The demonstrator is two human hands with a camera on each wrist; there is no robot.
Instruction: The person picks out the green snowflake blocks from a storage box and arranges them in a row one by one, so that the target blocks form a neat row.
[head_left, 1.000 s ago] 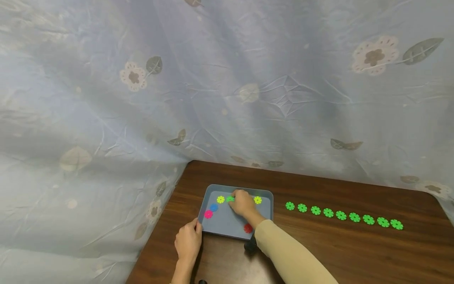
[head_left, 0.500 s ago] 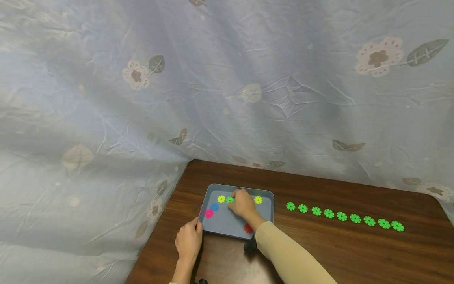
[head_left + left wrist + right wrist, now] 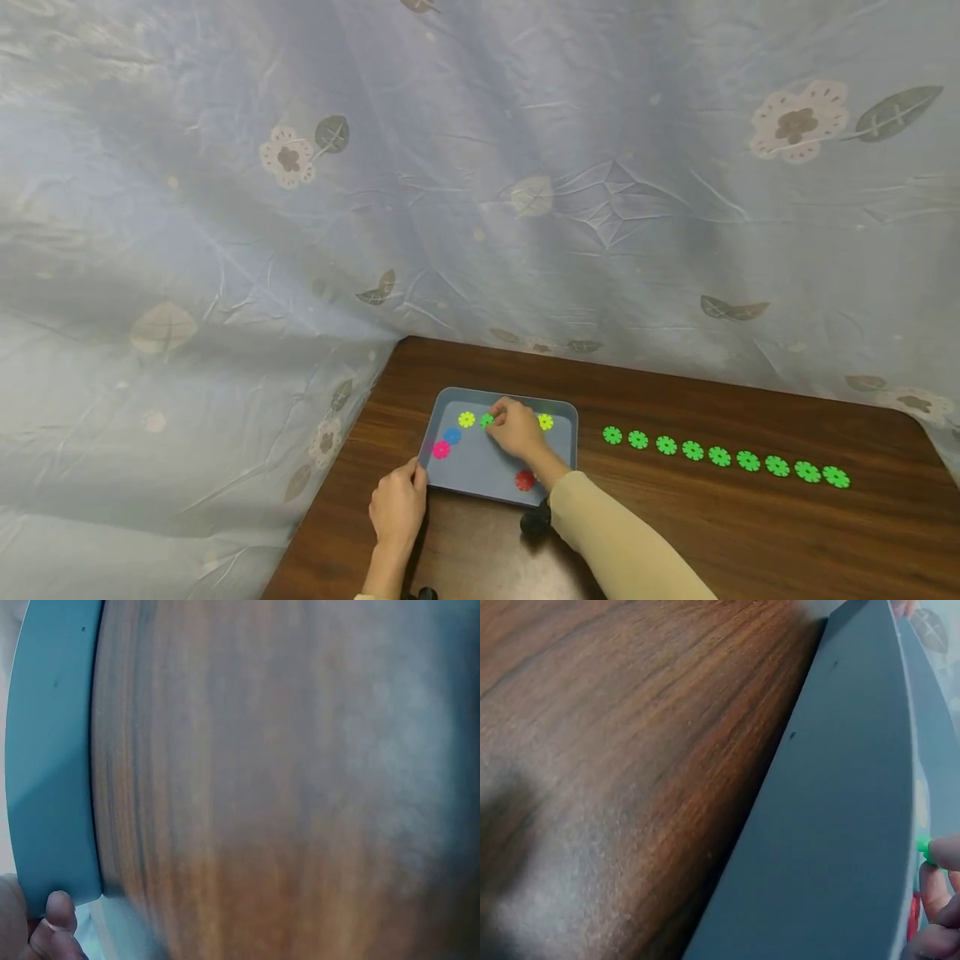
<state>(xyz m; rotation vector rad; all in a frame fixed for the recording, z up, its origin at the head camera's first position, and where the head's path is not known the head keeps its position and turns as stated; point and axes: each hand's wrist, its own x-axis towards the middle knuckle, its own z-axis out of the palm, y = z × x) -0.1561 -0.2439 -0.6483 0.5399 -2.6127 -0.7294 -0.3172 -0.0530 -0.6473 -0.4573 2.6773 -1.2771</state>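
My right hand (image 3: 517,429) is over the far half of a grey tray (image 3: 480,475), its thumb and fingertips pinching a green notched plastic disc (image 3: 487,420). The right wrist view shows that green disc (image 3: 924,846) between thumb and finger, just past the tray wall (image 3: 832,787). At the tray's near left corner my left hand (image 3: 398,504) grips the rim; its fingertips (image 3: 60,911) show there in the left wrist view. Also in the tray lie a yellow disc (image 3: 467,419), a second yellow disc (image 3: 545,422), a blue disc (image 3: 452,436), a pink disc (image 3: 441,450) and a red disc (image 3: 524,481).
To the right of the tray, several green discs (image 3: 720,456) form a slanting row on the brown wooden table (image 3: 675,533). A pale floral curtain (image 3: 480,208) hangs behind the table and along its left side. A black wrist device (image 3: 535,522) sits under my right wrist.
My right hand's fingertips have closed on the green disc, and the hand has shifted slightly. My left hand keeps its hold on the tray corner.
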